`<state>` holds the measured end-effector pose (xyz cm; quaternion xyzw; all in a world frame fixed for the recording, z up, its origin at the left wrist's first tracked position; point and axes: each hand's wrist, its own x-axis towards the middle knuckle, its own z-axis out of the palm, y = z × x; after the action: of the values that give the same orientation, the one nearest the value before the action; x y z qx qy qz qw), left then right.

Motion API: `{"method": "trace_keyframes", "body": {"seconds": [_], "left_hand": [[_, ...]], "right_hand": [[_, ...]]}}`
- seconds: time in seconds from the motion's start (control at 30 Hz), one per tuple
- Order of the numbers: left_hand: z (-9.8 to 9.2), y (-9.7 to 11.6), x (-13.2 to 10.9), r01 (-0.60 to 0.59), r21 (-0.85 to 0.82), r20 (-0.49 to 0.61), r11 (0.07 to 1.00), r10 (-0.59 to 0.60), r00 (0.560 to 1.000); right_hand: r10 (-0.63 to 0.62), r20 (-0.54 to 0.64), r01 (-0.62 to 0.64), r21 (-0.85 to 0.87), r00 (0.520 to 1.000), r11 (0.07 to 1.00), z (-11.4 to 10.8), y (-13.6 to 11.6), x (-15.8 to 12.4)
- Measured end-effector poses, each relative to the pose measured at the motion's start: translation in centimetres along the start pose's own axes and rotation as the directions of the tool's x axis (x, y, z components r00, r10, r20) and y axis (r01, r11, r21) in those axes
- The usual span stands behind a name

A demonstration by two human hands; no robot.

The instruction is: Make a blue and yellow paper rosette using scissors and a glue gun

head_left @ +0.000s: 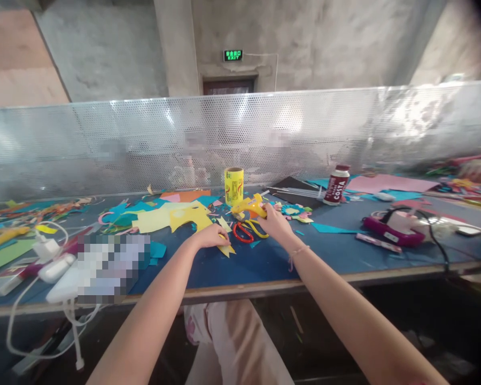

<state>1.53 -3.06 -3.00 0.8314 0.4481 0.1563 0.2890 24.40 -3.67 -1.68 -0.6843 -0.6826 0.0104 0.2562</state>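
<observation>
My left hand (210, 236) is closed near the table's front, its fingers pinched on a small cut piece of yellow paper (226, 249). A larger yellow sheet with cut edges (154, 218) lies just beyond it. My right hand (278, 223) is wrapped round a yellow glue gun (248, 205), whose nozzle points left. Under the glue gun, scissors with a red handle loop (242, 233) rest on the table. A yellow roll (234, 186) stands upright behind the glue gun. Right of it lies a cluster of blue, green and pink paper pieces (294, 210).
At left are a pixelated device (112, 267), white chargers and cables. A COSTA bottle (336, 185) stands at back right, near clear sticks on black paper (291, 184). A purple power strip (393, 230) lies at right. Behind the table (240, 272) rises a perforated metal screen (136, 144).
</observation>
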Motion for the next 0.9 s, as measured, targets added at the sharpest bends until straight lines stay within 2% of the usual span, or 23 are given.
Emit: {"method": "trace_keyframes", "body": {"seconds": [0.2,0.4,0.43,0.5,0.53,0.57,0.63,0.67,0.7,0.9], "left_hand": [[-0.1,0.0,0.0,0.007,-0.022,0.003,1.0,-0.007,1.0],[-1.6,0.7,-1.3,0.0,-0.132,0.031,0.991,0.004,1.0],[-1.9,0.5,-1.4,0.003,-0.134,-0.006,0.991,-0.004,1.0],[-2.3,-0.2,-1.4,0.039,-0.093,-0.185,0.995,-0.056,0.981],[-2.5,-0.6,-1.3,0.076,-0.043,-0.317,0.996,-0.086,0.945],[-2.5,-1.0,-1.2,0.118,0.02,-0.448,0.993,-0.097,0.889],[-2.5,-1.8,-0.8,0.201,0.135,-0.617,0.97,-0.076,0.783],[-2.4,-2.1,-0.6,0.235,0.176,-0.653,0.956,-0.065,0.755],[-2.3,-2.4,-0.4,0.265,0.202,-0.663,0.943,-0.068,0.746],[-1.3,-3.3,0.5,0.436,0.25,-0.551,0.865,-0.243,0.798]], "right_hand": [[0.001,-0.013,-0.001,-0.011,1.0,1.0,0.2,0.5,-0.5],[0.038,0.011,-0.037,-0.038,0.999,0.999,-0.2,0.1,-0.8],[0.042,0.016,-0.041,-0.056,0.999,0.998,-0.3,0.1,-0.9],[0.045,0.033,-0.042,-0.099,0.998,0.994,-0.4,-0.2,-1.0],[0.038,0.044,-0.032,-0.116,0.998,0.993,-0.4,-0.3,-1.1],[0.027,0.051,-0.02,-0.128,0.998,0.992,-0.3,-0.5,-1.1],[0.002,0.054,0.006,-0.143,0.999,0.99,-0.2,-1.0,-1.3],[-0.012,0.053,0.019,-0.151,0.999,0.988,0.0,-1.3,-1.4],[-0.026,0.053,0.035,-0.162,0.998,0.986,0.1,-1.6,-1.4],[-0.105,0.054,0.115,-0.254,0.993,0.96,0.9,-3.2,-1.9]]}}
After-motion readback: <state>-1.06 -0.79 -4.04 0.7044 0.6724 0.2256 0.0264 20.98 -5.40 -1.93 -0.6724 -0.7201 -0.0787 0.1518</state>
